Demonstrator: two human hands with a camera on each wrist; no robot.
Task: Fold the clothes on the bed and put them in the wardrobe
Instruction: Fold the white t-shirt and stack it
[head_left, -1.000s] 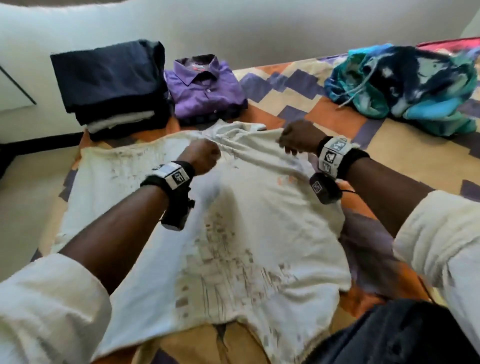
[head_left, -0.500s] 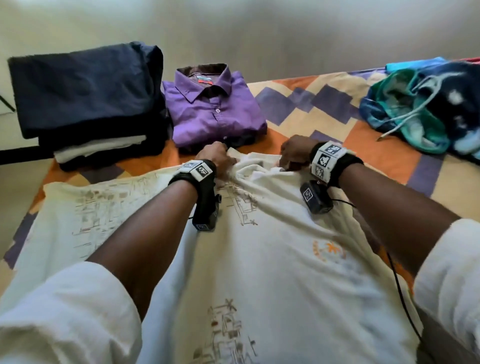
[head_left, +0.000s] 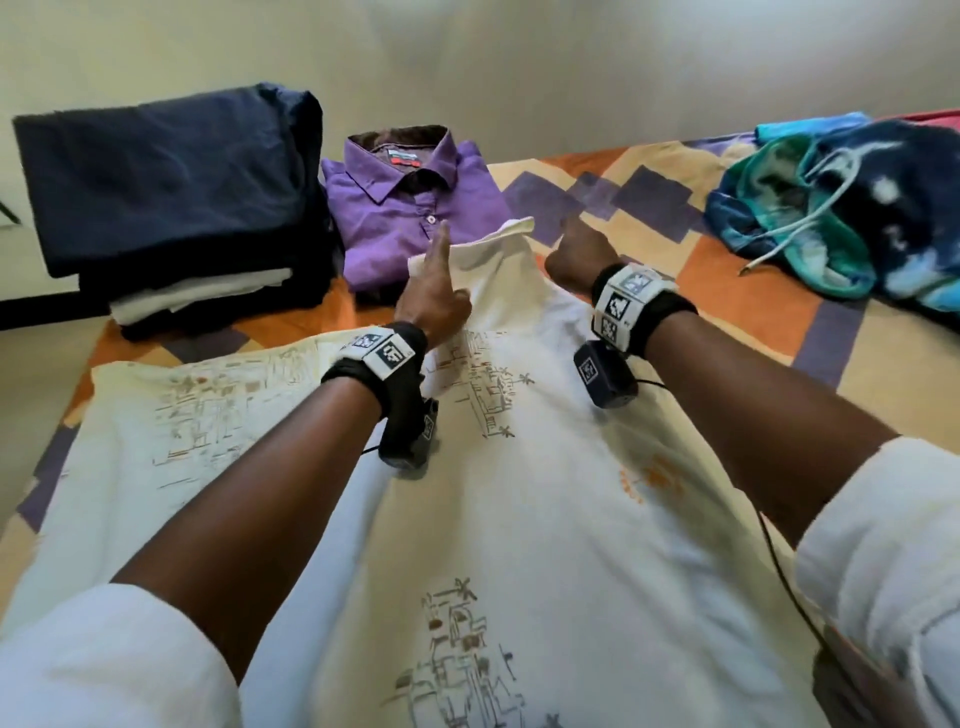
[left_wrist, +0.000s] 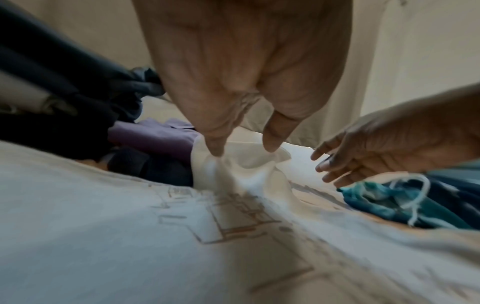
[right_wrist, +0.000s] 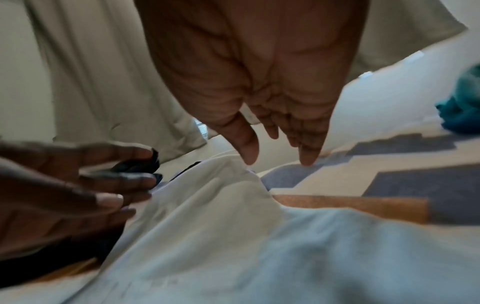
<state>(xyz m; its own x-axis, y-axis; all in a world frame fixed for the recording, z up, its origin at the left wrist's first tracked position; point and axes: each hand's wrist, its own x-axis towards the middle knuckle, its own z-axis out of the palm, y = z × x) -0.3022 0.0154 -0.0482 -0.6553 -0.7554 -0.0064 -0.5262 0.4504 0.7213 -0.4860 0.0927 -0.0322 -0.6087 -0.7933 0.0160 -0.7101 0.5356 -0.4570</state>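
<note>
A cream printed shirt (head_left: 519, 519) lies spread on the bed, its collar (head_left: 498, 249) pushed up into a peak at the far end. My left hand (head_left: 436, 296) is at the collar's left side with its forefinger raised. In the left wrist view its fingertips (left_wrist: 272, 139) point down and just touch the cream cloth (left_wrist: 241, 168). My right hand (head_left: 576, 254) is at the collar's right side. Its fingers (right_wrist: 248, 152) are straight and hover at the collar edge (right_wrist: 233, 174). Neither hand grips anything.
A folded purple shirt (head_left: 415, 213) lies just beyond the collar. A stack of dark navy clothes (head_left: 171, 192) sits at the far left. An unfolded blue-teal tie-dye garment (head_left: 857, 213) lies at the far right. The patterned bed cover (head_left: 727, 291) meets a wall behind.
Both hands gripped the collar area with curled fingers before; now their fingers have straightened and let the cloth go. The collar stands up higher and farther toward the purple shirt.
</note>
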